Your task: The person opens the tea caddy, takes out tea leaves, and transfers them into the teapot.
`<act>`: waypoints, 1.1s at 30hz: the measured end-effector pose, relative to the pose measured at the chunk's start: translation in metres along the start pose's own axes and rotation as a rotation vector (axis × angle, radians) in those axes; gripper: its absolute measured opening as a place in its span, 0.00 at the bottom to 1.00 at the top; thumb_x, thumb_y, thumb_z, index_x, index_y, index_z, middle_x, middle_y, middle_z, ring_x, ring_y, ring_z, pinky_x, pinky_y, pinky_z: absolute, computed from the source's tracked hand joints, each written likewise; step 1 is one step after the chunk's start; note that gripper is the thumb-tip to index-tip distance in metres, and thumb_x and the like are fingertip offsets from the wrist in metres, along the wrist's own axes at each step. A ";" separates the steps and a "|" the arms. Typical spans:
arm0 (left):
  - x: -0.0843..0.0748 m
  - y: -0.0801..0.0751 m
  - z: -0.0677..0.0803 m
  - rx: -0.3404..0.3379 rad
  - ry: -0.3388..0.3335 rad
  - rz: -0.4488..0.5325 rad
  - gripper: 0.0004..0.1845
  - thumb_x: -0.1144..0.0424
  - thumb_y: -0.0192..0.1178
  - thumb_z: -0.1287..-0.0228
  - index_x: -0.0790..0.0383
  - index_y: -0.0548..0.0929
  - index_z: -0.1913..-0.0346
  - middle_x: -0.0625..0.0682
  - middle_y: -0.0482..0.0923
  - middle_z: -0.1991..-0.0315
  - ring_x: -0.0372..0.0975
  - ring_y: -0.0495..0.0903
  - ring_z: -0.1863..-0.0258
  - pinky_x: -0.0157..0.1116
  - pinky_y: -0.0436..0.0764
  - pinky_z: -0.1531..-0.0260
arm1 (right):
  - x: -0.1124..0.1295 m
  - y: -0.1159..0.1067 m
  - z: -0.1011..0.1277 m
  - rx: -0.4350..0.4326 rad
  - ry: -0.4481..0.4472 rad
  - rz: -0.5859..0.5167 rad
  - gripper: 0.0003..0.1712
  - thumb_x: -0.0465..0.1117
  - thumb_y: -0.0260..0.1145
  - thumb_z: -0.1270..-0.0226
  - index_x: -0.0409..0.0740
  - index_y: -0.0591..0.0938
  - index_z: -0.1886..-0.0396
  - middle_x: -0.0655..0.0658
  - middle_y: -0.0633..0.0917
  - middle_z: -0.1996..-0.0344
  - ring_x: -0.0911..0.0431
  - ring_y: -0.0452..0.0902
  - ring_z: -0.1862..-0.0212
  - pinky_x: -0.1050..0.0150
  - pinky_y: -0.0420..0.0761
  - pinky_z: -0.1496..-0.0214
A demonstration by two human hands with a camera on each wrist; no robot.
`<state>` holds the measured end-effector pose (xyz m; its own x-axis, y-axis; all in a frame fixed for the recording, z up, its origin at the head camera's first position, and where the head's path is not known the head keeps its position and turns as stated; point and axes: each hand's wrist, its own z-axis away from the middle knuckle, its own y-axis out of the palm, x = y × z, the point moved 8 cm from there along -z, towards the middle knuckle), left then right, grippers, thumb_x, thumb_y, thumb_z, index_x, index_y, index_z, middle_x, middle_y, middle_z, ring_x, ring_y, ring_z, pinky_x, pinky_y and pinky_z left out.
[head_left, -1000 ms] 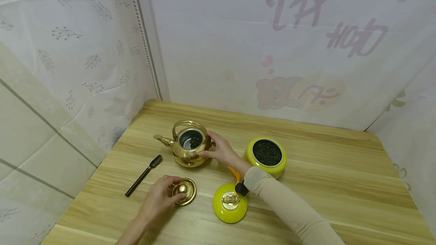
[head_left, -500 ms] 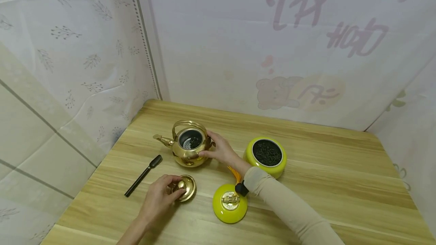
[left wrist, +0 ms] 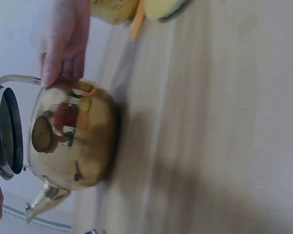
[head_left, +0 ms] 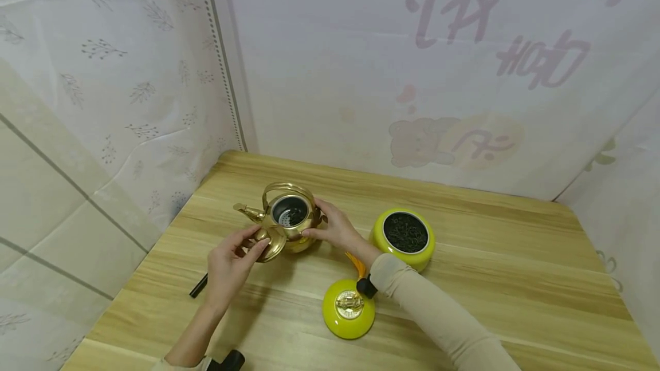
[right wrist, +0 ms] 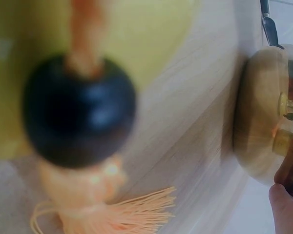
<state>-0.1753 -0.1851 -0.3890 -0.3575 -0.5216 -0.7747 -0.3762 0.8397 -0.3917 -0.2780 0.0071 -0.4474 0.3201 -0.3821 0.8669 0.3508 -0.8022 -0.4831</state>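
Head view is showing a golden teapot [head_left: 289, 223] sitting open-mouthed on the wooden surface [head_left: 490, 279], with dark tea leaves lying in the strainer inside its opening. The right hand [head_left: 332, 226] is steadying the pot from its right side, thumb low on the belly and fingers curling round near the base of the hoop handle, so it is gripping the pot. The left hand [head_left: 231, 265] is pinching the golden lid [head_left: 271, 243] by its edge and holding it tilted in the air just in front of the pot, close to its front wall and below the rim of the opening. Behind that hand, a black scoop [head_left: 198, 287] is lying on the surface, mostly hidden by the wrist. To the right of the pot, a yellow jar [head_left: 405, 238] is standing uncovered and filled with dark tea leaves, and its yellow lid [head_left: 348, 315] is resting nearer the person, with a gold ornament on top. Left wrist view is showing the pot's polished belly [left wrist: 73, 141] with the right fingers [left wrist: 58, 53] pressing on it beside the handle. Right wrist view is showing a blurred black bead with an orange tassel [right wrist: 115, 209] hanging in front of the pot's side [right wrist: 263, 122].
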 end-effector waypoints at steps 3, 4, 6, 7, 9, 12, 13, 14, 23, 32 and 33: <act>-0.001 0.000 -0.009 -0.027 -0.032 0.021 0.16 0.73 0.71 0.47 0.67 0.87 0.53 0.59 0.85 0.72 0.21 0.74 0.74 0.19 0.72 0.76 | 0.000 0.001 0.000 0.001 0.007 -0.002 0.45 0.39 0.75 0.42 0.41 0.64 0.27 0.37 0.68 0.28 0.43 0.64 0.28 0.47 0.70 0.30; -0.002 0.001 -0.012 -0.042 -0.032 0.025 0.16 0.73 0.71 0.47 0.67 0.87 0.53 0.59 0.84 0.72 0.20 0.74 0.74 0.19 0.72 0.76 | 0.000 0.001 0.000 0.000 0.009 -0.001 0.45 0.39 0.74 0.42 0.41 0.64 0.27 0.37 0.67 0.28 0.43 0.64 0.28 0.48 0.70 0.30; -0.001 0.004 -0.017 -0.067 -0.032 0.050 0.16 0.74 0.71 0.47 0.69 0.86 0.53 0.61 0.85 0.71 0.19 0.73 0.74 0.18 0.71 0.76 | 0.000 0.001 0.000 0.003 0.017 0.009 0.45 0.40 0.74 0.42 0.41 0.64 0.27 0.37 0.67 0.28 0.43 0.63 0.28 0.48 0.70 0.30; -0.001 0.007 -0.020 -0.075 -0.035 0.064 0.16 0.74 0.71 0.47 0.69 0.86 0.53 0.62 0.85 0.69 0.19 0.74 0.74 0.18 0.71 0.76 | 0.000 0.001 0.001 0.004 0.018 0.013 0.45 0.40 0.74 0.42 0.40 0.64 0.27 0.37 0.67 0.28 0.43 0.63 0.27 0.48 0.70 0.30; 0.001 0.012 -0.024 -0.086 -0.039 0.091 0.16 0.73 0.71 0.46 0.70 0.86 0.53 0.63 0.86 0.67 0.19 0.74 0.74 0.18 0.71 0.76 | 0.000 0.002 0.001 0.007 0.022 0.022 0.45 0.40 0.74 0.41 0.40 0.63 0.26 0.36 0.66 0.28 0.43 0.63 0.27 0.49 0.70 0.30; 0.006 0.021 -0.029 -0.095 -0.063 0.121 0.15 0.71 0.71 0.45 0.69 0.86 0.53 0.63 0.87 0.63 0.21 0.74 0.75 0.18 0.70 0.77 | 0.000 0.002 0.001 0.008 0.022 0.027 0.45 0.40 0.74 0.41 0.40 0.63 0.26 0.36 0.66 0.28 0.43 0.63 0.28 0.49 0.71 0.31; 0.008 0.024 -0.030 -0.098 -0.069 0.130 0.15 0.70 0.71 0.45 0.69 0.86 0.54 0.64 0.87 0.63 0.21 0.74 0.76 0.18 0.70 0.78 | 0.000 0.002 0.001 0.009 0.022 0.027 0.45 0.40 0.74 0.41 0.40 0.63 0.27 0.36 0.67 0.28 0.43 0.64 0.28 0.49 0.71 0.31; 0.009 0.026 -0.031 -0.103 -0.072 0.136 0.14 0.70 0.71 0.44 0.69 0.86 0.54 0.64 0.87 0.62 0.22 0.73 0.76 0.18 0.69 0.79 | 0.000 0.002 0.001 0.009 0.020 0.029 0.45 0.40 0.74 0.41 0.40 0.63 0.27 0.36 0.67 0.28 0.43 0.64 0.28 0.49 0.71 0.31; 0.006 0.041 -0.038 -0.101 -0.020 0.088 0.15 0.71 0.70 0.44 0.71 0.85 0.54 0.64 0.87 0.64 0.22 0.71 0.76 0.18 0.67 0.82 | -0.001 0.002 0.001 0.007 0.018 0.023 0.45 0.41 0.73 0.41 0.41 0.63 0.26 0.38 0.67 0.28 0.44 0.63 0.28 0.48 0.71 0.31; 0.005 0.049 -0.043 -0.093 0.018 0.063 0.15 0.71 0.70 0.44 0.72 0.85 0.53 0.63 0.87 0.66 0.23 0.70 0.77 0.19 0.66 0.82 | -0.001 0.001 0.001 -0.004 0.004 0.012 0.44 0.40 0.74 0.41 0.41 0.64 0.27 0.38 0.68 0.29 0.43 0.64 0.28 0.47 0.71 0.31; 0.005 0.050 -0.044 -0.092 0.017 0.053 0.15 0.71 0.70 0.44 0.72 0.85 0.53 0.62 0.87 0.67 0.22 0.70 0.77 0.19 0.66 0.82 | -0.001 0.001 0.001 -0.005 0.003 0.007 0.44 0.40 0.74 0.42 0.41 0.64 0.27 0.38 0.68 0.29 0.43 0.64 0.28 0.47 0.71 0.31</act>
<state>-0.2330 -0.1526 -0.3905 -0.3933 -0.4799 -0.7842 -0.4327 0.8492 -0.3027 -0.2768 0.0068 -0.4487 0.3201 -0.3886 0.8640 0.3442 -0.8020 -0.4882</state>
